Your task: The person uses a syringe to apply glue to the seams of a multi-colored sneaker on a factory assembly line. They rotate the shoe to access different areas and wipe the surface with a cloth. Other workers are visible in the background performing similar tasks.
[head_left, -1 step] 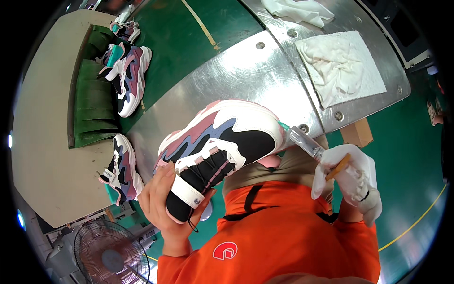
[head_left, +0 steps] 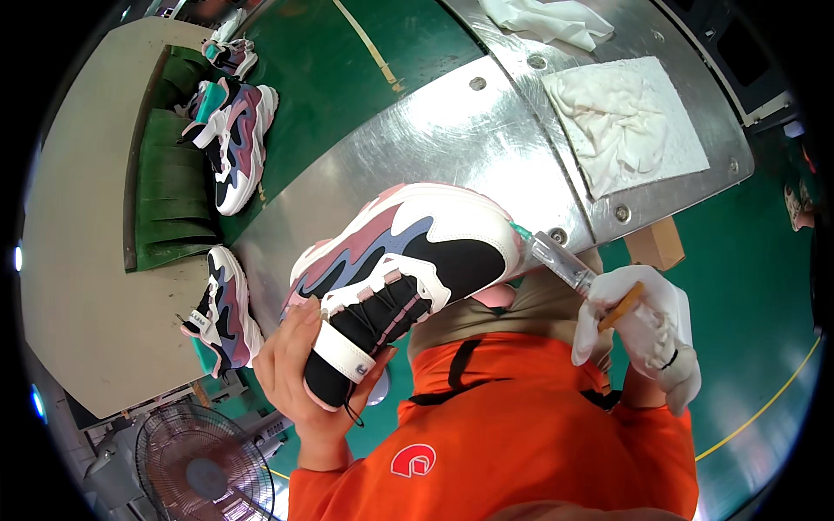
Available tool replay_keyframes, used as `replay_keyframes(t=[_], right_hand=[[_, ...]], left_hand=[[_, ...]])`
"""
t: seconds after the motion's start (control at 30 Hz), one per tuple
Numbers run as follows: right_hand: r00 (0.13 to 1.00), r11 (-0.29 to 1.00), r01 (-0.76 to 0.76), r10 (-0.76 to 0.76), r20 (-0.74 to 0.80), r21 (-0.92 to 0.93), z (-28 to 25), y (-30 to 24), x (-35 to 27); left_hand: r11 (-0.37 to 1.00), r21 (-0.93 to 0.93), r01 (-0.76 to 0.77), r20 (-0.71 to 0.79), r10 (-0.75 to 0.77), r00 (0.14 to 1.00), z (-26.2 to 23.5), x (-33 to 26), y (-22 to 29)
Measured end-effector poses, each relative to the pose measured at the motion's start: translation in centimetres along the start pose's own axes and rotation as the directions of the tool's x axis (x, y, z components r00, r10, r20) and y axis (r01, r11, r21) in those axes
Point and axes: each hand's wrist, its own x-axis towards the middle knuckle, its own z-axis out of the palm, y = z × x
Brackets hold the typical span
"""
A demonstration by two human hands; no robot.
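Note:
Wrapped round the heel and ankle collar of a sneaker (head_left: 473, 259) is my bare left hand (head_left: 295, 373), closed. The sneaker is black, white, pink and blue-grey, with its toe to the right over the metal table's near edge. My right hand (head_left: 638, 326), in a white glove, is closed round a clear syringe (head_left: 563, 263). Its green tip (head_left: 521, 232) meets or nearly meets the sole edge at the sneaker's toe. A thin orange-brown stick (head_left: 622, 306) also shows across the gloved fingers; its ends are partly hidden.
A crumpled white cloth (head_left: 621, 130) lies on a white pad at the metal table's (head_left: 434, 139) right, another cloth (head_left: 556, 19) beyond it. Similar sneakers (head_left: 239, 148) stand at left by a green flap curtain (head_left: 174, 187). A fan (head_left: 207, 469) is at lower left, a cardboard box (head_left: 658, 245) below the table.

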Motion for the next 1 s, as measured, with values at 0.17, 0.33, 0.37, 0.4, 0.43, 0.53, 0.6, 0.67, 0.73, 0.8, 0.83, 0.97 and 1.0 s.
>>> replay_keyframes(t=[0.17, 0.33, 0.37, 0.4, 0.43, 0.53, 0.6, 0.67, 0.73, 0.8, 0.83, 0.97, 1.0], right_hand=[[1.000, 1.000, -0.004, 0.004, 0.010, -0.005, 0.4, -0.2, 0.1], [1.000, 1.000, 0.003, -0.003, 0.021, -0.004, 0.2, -0.2, 0.1], [1.000, 1.000, 0.004, -0.004, 0.023, -0.004, 0.1, -0.2, 0.2], [1.000, 1.000, 0.005, -0.005, 0.022, -0.005, 0.2, -0.2, 0.2], [1.000, 1.000, 0.008, -0.007, 0.024, -0.007, 0.2, -0.2, 0.2], [1.000, 0.999, 0.028, -0.028, 0.013, -0.022, 0.0, -0.6, 0.3], [0.998, 0.997, 0.057, -0.057, -0.001, -0.044, 0.1, -0.8, 0.4], [0.993, 0.990, 0.109, -0.112, -0.023, -0.087, 0.2, -0.8, 0.9], [0.980, 0.970, 0.190, -0.197, -0.032, -0.151, 0.3, -0.9, 1.8], [0.961, 0.941, 0.271, -0.276, 0.004, -0.203, 0.6, -0.6, 3.0], [0.951, 0.924, 0.307, -0.309, 0.029, -0.226, 1.0, -0.3, 3.6], [0.911, 0.842, 0.412, -0.395, 0.121, -0.349, 1.8, 1.0, 5.7], [0.913, 0.812, 0.403, -0.388, 0.126, -0.422, 2.1, 1.1, 6.0]], left_hand=[[1.000, -0.024, 0.009, -0.004, -0.009, 1.000, -0.3, 0.0, -0.1], [1.000, -0.014, -0.006, -0.001, 0.006, 1.000, -0.2, 0.3, 0.1], [1.000, -0.013, -0.007, -0.001, 0.007, 1.000, -0.3, 0.2, 0.1], [1.000, -0.012, -0.008, -0.002, 0.008, 1.000, -0.3, 0.3, 0.1], [1.000, -0.011, -0.010, -0.002, 0.010, 1.000, -0.3, 0.3, 0.1], [1.000, -0.004, -0.021, -0.004, 0.021, 1.000, -0.2, 0.5, 0.5], [1.000, 0.006, -0.021, -0.003, 0.021, 1.000, -0.2, 0.5, 0.6], [1.000, 0.014, -0.017, 0.002, 0.017, 1.000, -0.3, 0.5, 0.7], [1.000, 0.011, -0.017, -0.005, 0.017, 1.000, -0.3, 0.6, 0.9], [1.000, 0.008, -0.018, -0.011, 0.018, 1.000, -0.2, 0.7, 1.0], [1.000, 0.009, -0.014, -0.014, 0.014, 1.000, -0.2, 0.7, 1.0], [1.000, 0.010, -0.005, -0.017, 0.006, 1.000, -0.3, 0.7, 1.1], [1.000, 0.009, -0.008, -0.017, 0.008, 1.000, -0.3, 0.8, 1.1]])
